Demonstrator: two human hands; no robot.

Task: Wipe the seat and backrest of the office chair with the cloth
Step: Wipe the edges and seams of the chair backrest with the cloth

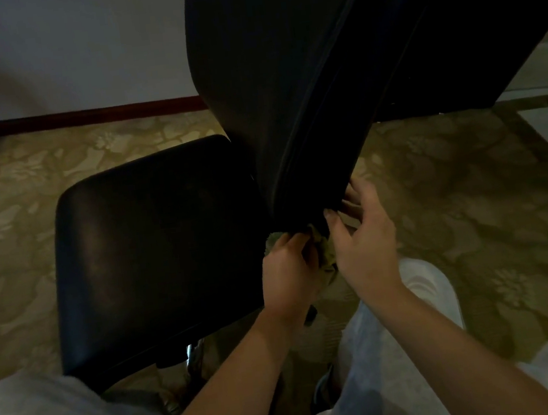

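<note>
The black office chair stands before me, its seat [154, 253] at the left and its tall backrest [285, 85] rising at the centre, seen from the side. A green-beige cloth [324, 252] is bunched at the backrest's lower corner. My left hand [287, 271] grips the cloth and presses it against that lower edge. My right hand [361, 241] lies with straight fingers on the back side of the backrest's base, beside the cloth. Most of the cloth is hidden between my hands.
A patterned beige carpet [474, 217] covers the floor. A white wall with a dark skirting board [82, 117] runs behind. A dark piece of furniture [485, 26] stands at the upper right. My white shoe [427, 285] and trouser legs are below.
</note>
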